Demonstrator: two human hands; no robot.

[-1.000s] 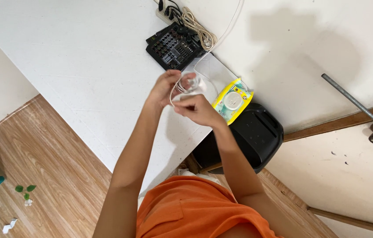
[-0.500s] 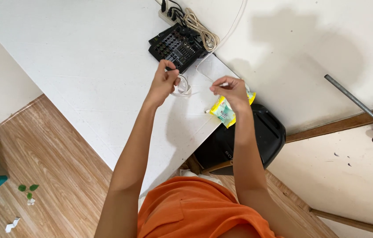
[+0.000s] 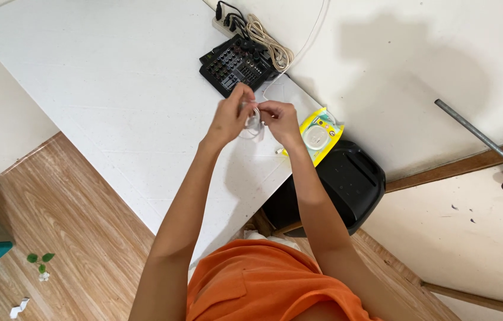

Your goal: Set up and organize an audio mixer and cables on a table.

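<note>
Over the white table (image 3: 114, 107), my left hand (image 3: 230, 116) and my right hand (image 3: 280, 120) meet and both pinch a small coil of thin white cable (image 3: 253, 120). A loose end of that cable hangs down toward the tabletop. Just right of my right hand, a yellow packet with a round white disc (image 3: 318, 135) lies on the table's edge. A black audio mixer with knobs (image 3: 236, 64) sits just beyond my hands.
A beige coiled cord (image 3: 269, 43) and a power strip with black plugs (image 3: 230, 18) lie behind the mixer by the wall. A black speaker (image 3: 346, 184) stands on the floor under the table's right edge. A metal rod (image 3: 483, 139) leans on the wall.
My right hand has set the yellow packet down on the table and moved left to join my left hand on the white cable. Both hands have shifted slightly toward the mixer.
</note>
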